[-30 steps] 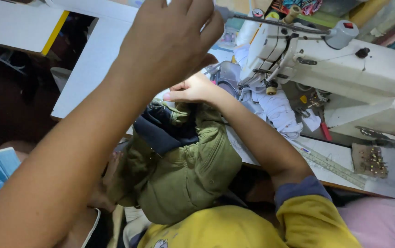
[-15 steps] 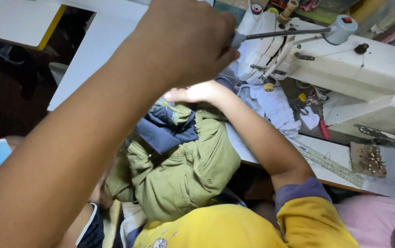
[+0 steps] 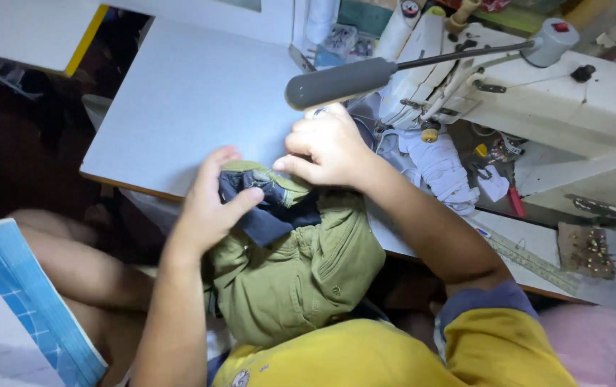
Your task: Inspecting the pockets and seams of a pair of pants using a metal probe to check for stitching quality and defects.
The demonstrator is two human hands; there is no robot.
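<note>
**A:** How are your hands set?

**B:** Your left hand comes up from the lower left, forearm nearly vertical in the view, fingers spread and curled over the near end of the olive-green garment, thumb pressing on its dark navy lining. Your right hand reaches in from the right, elbow bent, wrist angled down, fingertips pinching the folded olive edge at the top of the bundle. So both hands are grasping the cloth, neither is loose.

**A:** Which way does the garment lie?

**B:** Its long axis runs from the table edge down toward your lap; the top end rests on the grey-blue table, the bulk hangs off below it.

**A:** What is around you?

**B:** The table surface to the upper left of your hands is bare. To the right, the white sewing machine stands near, and its grey-handled lever juts out just above your right hand. A ruler lies along the table's right edge.
</note>
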